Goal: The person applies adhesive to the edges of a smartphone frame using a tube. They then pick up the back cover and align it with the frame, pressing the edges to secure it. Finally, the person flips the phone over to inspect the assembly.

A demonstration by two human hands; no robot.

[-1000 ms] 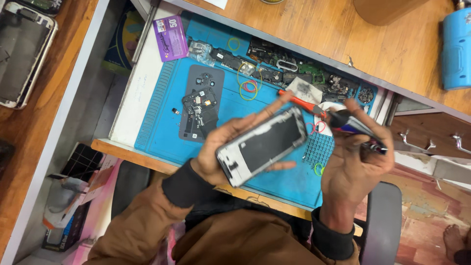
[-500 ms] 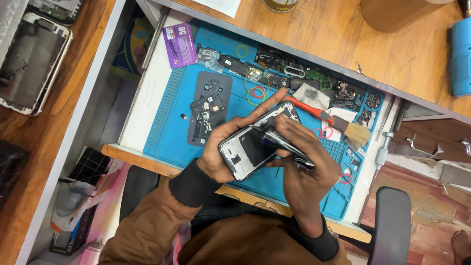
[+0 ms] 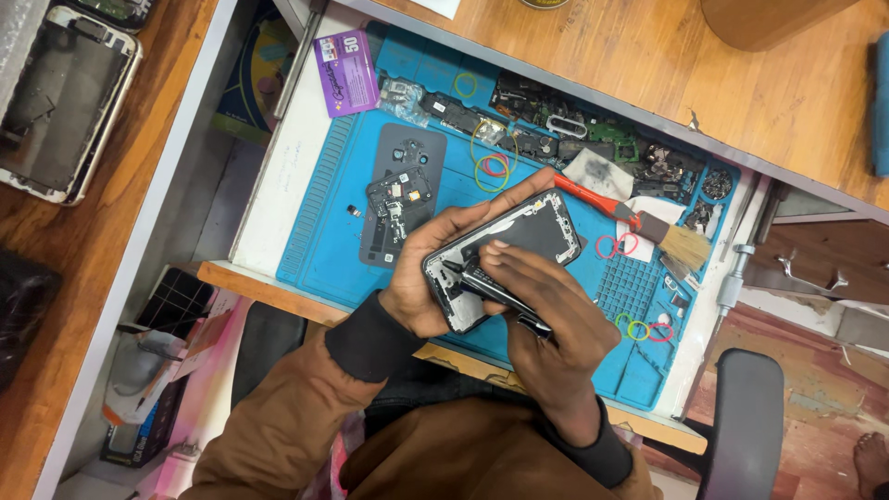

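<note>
Two hands busy: my left hand grips the phone, right fingers pinching a tool into it; next needs steady pressure.

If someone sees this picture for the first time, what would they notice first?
Probably the opened phone at centre, held in the left hand while the right hand presses a dark tool into it. Next, the bright blue repair mat beneath, with a red-handled brush lying to the right.
</note>
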